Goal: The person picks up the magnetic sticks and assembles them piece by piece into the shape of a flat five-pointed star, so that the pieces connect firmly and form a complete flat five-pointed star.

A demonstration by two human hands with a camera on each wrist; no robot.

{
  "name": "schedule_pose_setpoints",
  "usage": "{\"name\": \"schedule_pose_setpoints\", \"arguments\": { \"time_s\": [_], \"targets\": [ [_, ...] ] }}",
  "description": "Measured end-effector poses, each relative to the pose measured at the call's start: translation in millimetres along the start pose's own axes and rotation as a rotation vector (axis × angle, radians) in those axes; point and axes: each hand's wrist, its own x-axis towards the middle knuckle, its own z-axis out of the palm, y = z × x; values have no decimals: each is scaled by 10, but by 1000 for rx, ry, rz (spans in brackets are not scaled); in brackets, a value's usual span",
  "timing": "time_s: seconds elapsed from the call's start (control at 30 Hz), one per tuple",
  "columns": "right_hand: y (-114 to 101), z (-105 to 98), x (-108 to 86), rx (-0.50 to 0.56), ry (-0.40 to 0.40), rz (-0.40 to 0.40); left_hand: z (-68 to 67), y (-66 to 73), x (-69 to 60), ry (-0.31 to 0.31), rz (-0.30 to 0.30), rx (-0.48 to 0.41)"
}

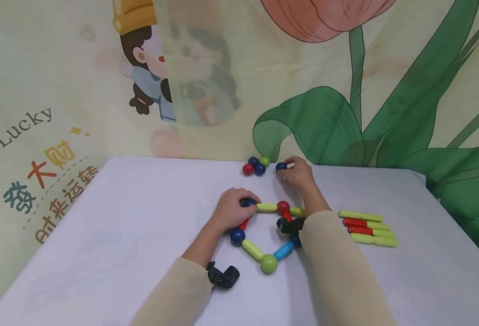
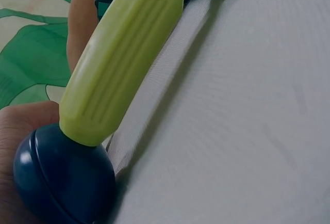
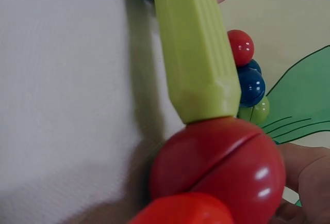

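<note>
In the head view a ring of balls and rods lies on the white cloth. My left hand point(image 1: 232, 209) grips the dark blue ball point(image 1: 247, 202) at its upper left corner, joined to a yellow-green rod point(image 1: 267, 207) that runs to a red ball point(image 1: 283, 207). My right hand point(image 1: 298, 174) pinches a separate dark blue ball point(image 1: 281, 167) near the cloth's back edge. The left wrist view shows a blue ball point(image 2: 64, 175) and a yellow-green rod point(image 2: 124, 59) up close. In the right wrist view a red ball point(image 3: 219, 170) hides most of the right hand point(image 3: 309, 182).
Left of the right hand, at the back edge, sit a red ball point(image 1: 248, 170), blue balls point(image 1: 260, 170) and a green ball point(image 1: 265, 161). Several rods point(image 1: 373, 239) lie in a stack to the right. A patterned curtain point(image 1: 223, 81) hangs behind the table point(image 1: 101, 253).
</note>
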Motion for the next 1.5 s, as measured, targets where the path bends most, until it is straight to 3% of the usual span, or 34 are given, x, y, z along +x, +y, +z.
{"name": "schedule_pose_setpoints", "arguments": {
  "time_s": [0.17, 0.43, 0.63, 0.77, 1.23, 1.5],
  "targets": [
    [-8, -54, -45, 72, -11, 0, 0, 6, 5, 0, 0, -8],
    [-67, -181, -151, 299, -25, -10, 6, 3, -6, 0, 13, -13],
    [-73, -264, -257, 356, -14, 8, -4, -6, -4, -1, 12, -2],
    [-52, -328, -361, 360, -21, -22, -7, -13, -14, -1, 4, -5],
    [70, -616, -751, 223, -20, -144, -14, 14, -47, -7, -3, -21],
    [153, -715, -912, 182, -9, -156, 0, -4, -32, 3, 2, -23]
  ]
}}
